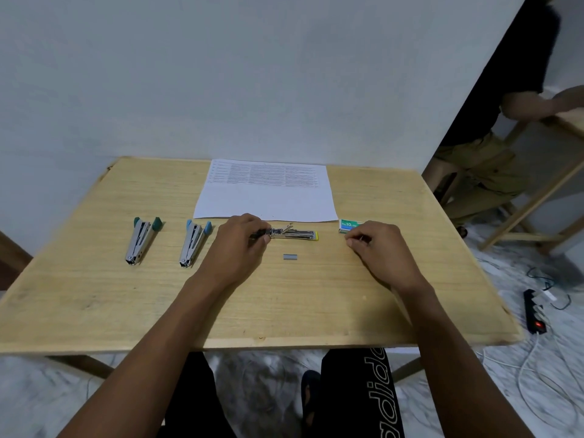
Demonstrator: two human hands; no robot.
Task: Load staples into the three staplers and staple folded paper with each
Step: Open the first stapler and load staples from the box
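- You are at a pale wooden table pushed against a plain light wall. A printed sheet of paper lies flat and unfolded at the far middle.
- The green-tipped stapler and the blue-tipped stapler lie side by side on the left, well apart from your hands. Both look untouched, so the task seems to be at its start.
- The step in hand looks like loading the yellow-tipped stapler, which lies lengthwise just in front of the paper with its top swung up and the channel exposed.
- Your left hand has its fingers curled round the stapler's left end, holding it against the table. Hold that end steady so the body does not slide while you feed it.
- Your right hand hovers just in front of the green staple box, fingertips drawn together as if pinching something small. I cannot tell whether it is a staple strip.
- A loose staple strip lies on the table just in front of the open stapler, between your hands.
- Set a strip into the channel legs down, slide it fully forward, then close the top gently so nothing buckles.
- Take care that the strip does not snap as you pinch it.
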